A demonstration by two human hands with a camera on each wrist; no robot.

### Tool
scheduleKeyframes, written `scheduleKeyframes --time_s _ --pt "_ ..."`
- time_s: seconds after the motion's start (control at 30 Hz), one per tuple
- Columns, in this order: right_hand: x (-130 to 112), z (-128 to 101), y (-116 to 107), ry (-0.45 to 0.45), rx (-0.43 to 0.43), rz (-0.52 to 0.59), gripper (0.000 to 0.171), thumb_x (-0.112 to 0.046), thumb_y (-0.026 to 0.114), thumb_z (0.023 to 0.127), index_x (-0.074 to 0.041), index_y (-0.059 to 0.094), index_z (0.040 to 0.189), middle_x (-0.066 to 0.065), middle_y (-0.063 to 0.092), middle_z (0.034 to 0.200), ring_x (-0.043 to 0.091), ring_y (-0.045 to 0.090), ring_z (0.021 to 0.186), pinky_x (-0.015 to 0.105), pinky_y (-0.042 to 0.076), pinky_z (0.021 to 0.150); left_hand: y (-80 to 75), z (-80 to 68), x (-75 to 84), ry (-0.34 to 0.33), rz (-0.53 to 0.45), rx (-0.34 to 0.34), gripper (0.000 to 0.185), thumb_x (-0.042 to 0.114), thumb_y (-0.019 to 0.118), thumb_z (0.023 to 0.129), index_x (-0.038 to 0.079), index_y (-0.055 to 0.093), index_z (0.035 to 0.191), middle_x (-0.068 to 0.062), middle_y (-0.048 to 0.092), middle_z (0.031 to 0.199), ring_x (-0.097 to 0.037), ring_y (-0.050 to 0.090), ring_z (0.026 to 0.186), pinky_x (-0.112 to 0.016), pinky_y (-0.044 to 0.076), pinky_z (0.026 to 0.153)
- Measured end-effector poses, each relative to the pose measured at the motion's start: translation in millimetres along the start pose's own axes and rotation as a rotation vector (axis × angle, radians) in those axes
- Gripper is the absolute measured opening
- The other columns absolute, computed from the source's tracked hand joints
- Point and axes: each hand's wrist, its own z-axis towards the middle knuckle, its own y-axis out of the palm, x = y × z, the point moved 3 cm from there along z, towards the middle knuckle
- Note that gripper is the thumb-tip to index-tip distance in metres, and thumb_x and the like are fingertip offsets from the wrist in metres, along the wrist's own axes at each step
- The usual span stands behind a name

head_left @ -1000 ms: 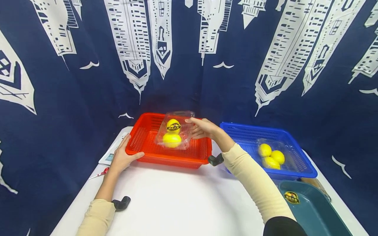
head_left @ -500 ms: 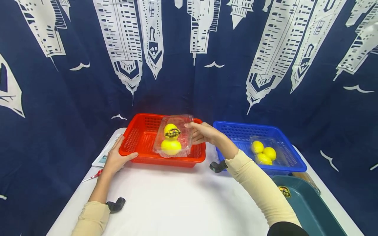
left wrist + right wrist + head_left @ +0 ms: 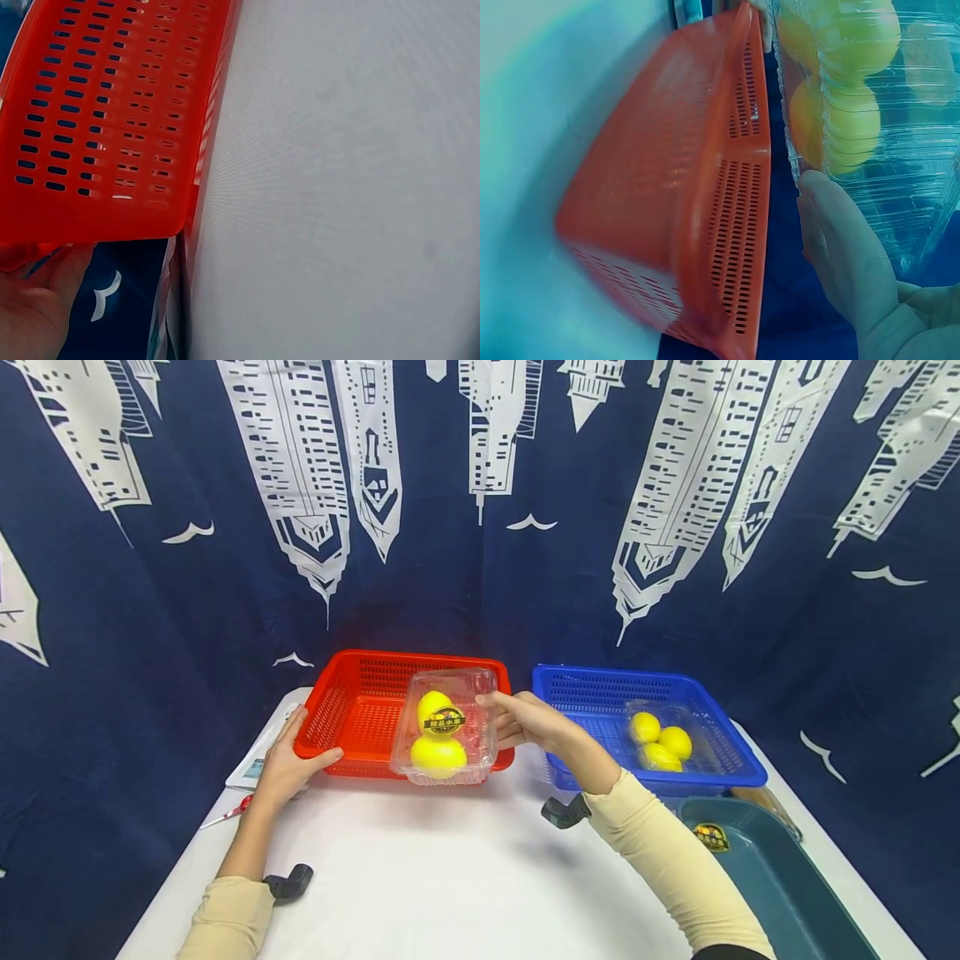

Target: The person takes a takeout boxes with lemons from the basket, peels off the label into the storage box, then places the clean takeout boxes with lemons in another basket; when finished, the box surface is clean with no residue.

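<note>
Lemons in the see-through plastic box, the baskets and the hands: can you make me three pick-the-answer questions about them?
1. Where is the left hand?
A. on the near left corner of the red plastic basket
B. inside the blue plastic basket
C. flat on the white table

2. How many yellow lemons lie in the blue basket?
A. one
B. three
C. five

3. What is the right hand doing?
A. resting open on the table
B. holding the clear plastic box of lemons
C. lifting the teal tray

Answers: 1 A, its thumb lies on the red rim. 2 B, three show there. 3 B, its fingers grip the box's side.
</note>
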Motion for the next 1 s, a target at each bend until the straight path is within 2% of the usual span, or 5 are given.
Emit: scheduleKeyframes --time_s 0.2,0.33,0.63,0.87,1.0 --pt "19 -14 -1 -0.031 -0.033 0.046 0.052 -0.043 0.058 0.09 0.001 0.059 0.118 0.006 0.073 0.087 0.021 0.073 0.08 0.04 0.062 0.079 0.2 0.5 0.2 -0.006 -0.017 -0.004 0.105 0.04 0.079 0.078 0.005 0.017 0.156 -0.012 0.017 0.164 -0.04 0.021 0.147 -0.064 0.028 0.114" --pt "33 -24 -4 -0.047 -0.047 0.053 0.057 -0.041 0.054 0.093 0.006 0.056 0.125 0.013 0.074 0.099 0.021 0.074 0.086 0.039 0.061 0.081 1.3 0.3 0.2 -0.007 -0.017 -0.013 0.106 0.041 0.078 0.078 0.005 0.016 0.156 -0.012 0.016 0.164 -0.041 0.021 0.147 -0.063 0.028 0.114" --pt "57 -50 -10 -0.057 -0.068 0.073 0.058 -0.036 0.053 0.095 0.012 0.052 0.128 0.018 0.072 0.107 0.021 0.073 0.088 0.037 0.061 0.083 1.6 -0.3 1.6 -0.009 -0.016 -0.015 0.105 0.04 0.078 0.079 0.006 0.015 0.156 -0.011 0.015 0.164 -0.04 0.02 0.148 -0.063 0.028 0.114" --pt "73 -77 -9 -0.08 -0.087 0.097 0.058 -0.032 0.053 0.096 0.017 0.05 0.125 0.017 0.073 0.106 0.022 0.074 0.088 0.036 0.061 0.082 -0.6 -3.0 3.8 -0.013 -0.024 -0.019 0.104 0.037 0.077 0.08 0.007 0.014 0.156 -0.01 0.015 0.164 -0.04 0.02 0.148 -0.064 0.029 0.113" --pt "81 -93 -8 -0.093 -0.097 0.105 0.056 -0.029 0.053 0.095 0.019 0.05 0.124 0.018 0.072 0.107 0.024 0.074 0.09 0.037 0.061 0.082 -0.8 -4.2 4.8 -0.018 -0.028 -0.024 0.103 0.037 0.077 0.081 0.008 0.013 0.157 -0.011 0.015 0.164 -0.042 0.022 0.147 -0.061 0.037 0.109"
